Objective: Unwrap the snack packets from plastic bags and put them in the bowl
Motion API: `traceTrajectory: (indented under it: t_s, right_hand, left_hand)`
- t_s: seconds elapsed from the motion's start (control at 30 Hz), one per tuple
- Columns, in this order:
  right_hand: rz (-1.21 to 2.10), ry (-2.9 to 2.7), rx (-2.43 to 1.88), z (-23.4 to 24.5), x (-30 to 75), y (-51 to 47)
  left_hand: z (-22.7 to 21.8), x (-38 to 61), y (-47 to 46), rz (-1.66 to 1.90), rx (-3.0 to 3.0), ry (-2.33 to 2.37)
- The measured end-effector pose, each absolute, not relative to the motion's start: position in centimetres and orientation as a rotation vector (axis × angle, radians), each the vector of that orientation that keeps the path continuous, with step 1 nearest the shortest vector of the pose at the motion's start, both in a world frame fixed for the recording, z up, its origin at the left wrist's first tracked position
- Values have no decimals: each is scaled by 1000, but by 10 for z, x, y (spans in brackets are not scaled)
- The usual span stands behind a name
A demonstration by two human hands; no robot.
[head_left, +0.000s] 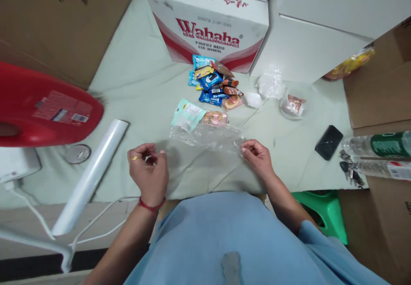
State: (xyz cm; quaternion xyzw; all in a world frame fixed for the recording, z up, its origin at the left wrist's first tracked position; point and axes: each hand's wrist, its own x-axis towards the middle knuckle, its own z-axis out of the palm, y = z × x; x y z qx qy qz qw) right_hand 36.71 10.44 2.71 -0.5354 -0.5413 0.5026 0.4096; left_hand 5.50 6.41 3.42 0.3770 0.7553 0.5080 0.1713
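A clear plastic bag (pixel 208 136) lies crumpled on the cloth-covered table in front of me. My right hand (pixel 257 155) pinches its right end between thumb and fingertips. Off to the bag's left, my left hand (pixel 148 169) is held up apart from it, fingers curled and thumb away from them, with nothing visible between. Touching the bag's far side are a pale green packet (pixel 189 114) and a wrapped pastry-like snack (pixel 214 118). Beyond these sits a pile of small snack packets (pixel 210 81), blue, yellow and brown.
A Wahaha carton (pixel 212 28) stands behind the pile. At right are a round clear tub (pixel 293 105), a black phone (pixel 329 142), keys (pixel 351 171) and water bottles (pixel 379 144). On the left are a red jug (pixel 48 109) and a white roll (pixel 93 173).
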Motion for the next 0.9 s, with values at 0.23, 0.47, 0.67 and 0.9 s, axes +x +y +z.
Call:
traceTrajectory:
  t_s: [0.23, 0.47, 0.67, 0.9]
  right_hand:
    - [752, -2000, -1080, 42, 343, 84]
    - [1025, -2196, -1143, 23, 330, 70]
    - [975, -2080, -1211, 16, 344, 59]
    - [1164, -1941, -1334, 30, 370, 69]
  left_hand:
    - [72, 127, 69, 1099, 1246, 1590]
    - [59, 166, 96, 947, 1401, 1664]
    - [33, 137, 85, 1124, 868, 1594]
    - [24, 118, 58, 1301, 425, 1473]
